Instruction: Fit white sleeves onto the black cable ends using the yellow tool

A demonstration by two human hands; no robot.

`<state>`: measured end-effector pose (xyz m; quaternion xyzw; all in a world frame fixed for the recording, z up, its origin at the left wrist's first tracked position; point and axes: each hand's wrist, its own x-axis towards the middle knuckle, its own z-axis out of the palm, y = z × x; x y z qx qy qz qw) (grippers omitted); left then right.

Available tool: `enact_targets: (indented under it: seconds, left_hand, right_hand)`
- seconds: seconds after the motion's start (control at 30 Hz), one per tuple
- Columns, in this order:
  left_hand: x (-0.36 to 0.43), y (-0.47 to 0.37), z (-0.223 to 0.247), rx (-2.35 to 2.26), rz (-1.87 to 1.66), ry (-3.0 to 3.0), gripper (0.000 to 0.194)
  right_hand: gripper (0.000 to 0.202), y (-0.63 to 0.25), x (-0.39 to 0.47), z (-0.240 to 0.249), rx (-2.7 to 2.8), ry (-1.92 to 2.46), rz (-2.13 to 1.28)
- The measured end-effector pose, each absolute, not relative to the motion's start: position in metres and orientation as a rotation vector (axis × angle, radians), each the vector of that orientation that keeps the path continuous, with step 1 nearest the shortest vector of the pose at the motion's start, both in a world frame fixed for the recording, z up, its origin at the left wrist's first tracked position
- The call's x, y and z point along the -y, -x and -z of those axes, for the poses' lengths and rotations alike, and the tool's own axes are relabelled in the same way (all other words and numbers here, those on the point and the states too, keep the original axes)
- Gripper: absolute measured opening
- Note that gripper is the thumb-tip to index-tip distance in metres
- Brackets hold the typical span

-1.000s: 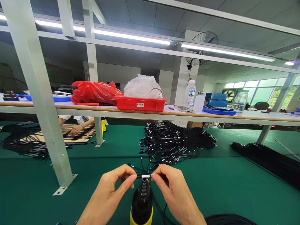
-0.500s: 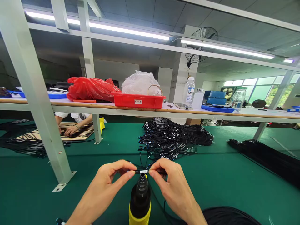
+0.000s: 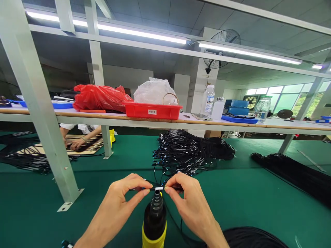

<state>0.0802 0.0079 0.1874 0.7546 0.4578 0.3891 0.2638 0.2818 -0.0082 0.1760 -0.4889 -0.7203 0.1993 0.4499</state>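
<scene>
Between my two hands a thin black cable with a white label sleeve (image 3: 159, 188) is stretched level. My left hand (image 3: 126, 196) pinches it at the left of the sleeve with thumb and forefinger. Just right of the sleeve, my right hand (image 3: 184, 198) has its thumb and forefinger closed on the same cable. Directly below the sleeve stands a yellow and black heat gun (image 3: 154, 220), its stepped black nozzle pointing up. The sleeve is close above the nozzle tip; whether they touch I cannot tell.
A large bundle of black cables (image 3: 191, 150) lies behind my hands, another bundle (image 3: 292, 175) at right and a coil (image 3: 253, 237) at front right. A steel post (image 3: 49, 113) rises at left. A shelf (image 3: 232, 126) holds a red bin (image 3: 152, 112) and bottles. A co-worker's hands (image 3: 77, 143) work at back left.
The left thumb and forefinger have shifted slightly on the cable, and the sleeve sits a little higher and further right. The right hand and the heat gun have hardly moved.
</scene>
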Motion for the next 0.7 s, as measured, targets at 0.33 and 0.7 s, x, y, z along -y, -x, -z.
enact_targets:
  seconds: [0.33,0.7]
  left_hand:
    - [-0.006,-0.078,-0.185,-1.278,-1.053,-2.123,0.017]
    - [0.001,-0.071,-0.187,-1.350,-0.947,-2.093,0.027]
  right_hand:
    - [0.013,-0.281,0.008,-0.171,1.801,1.228,-0.464]
    - [0.022,-0.278,0.015,-0.172,1.802,1.253,-0.481]
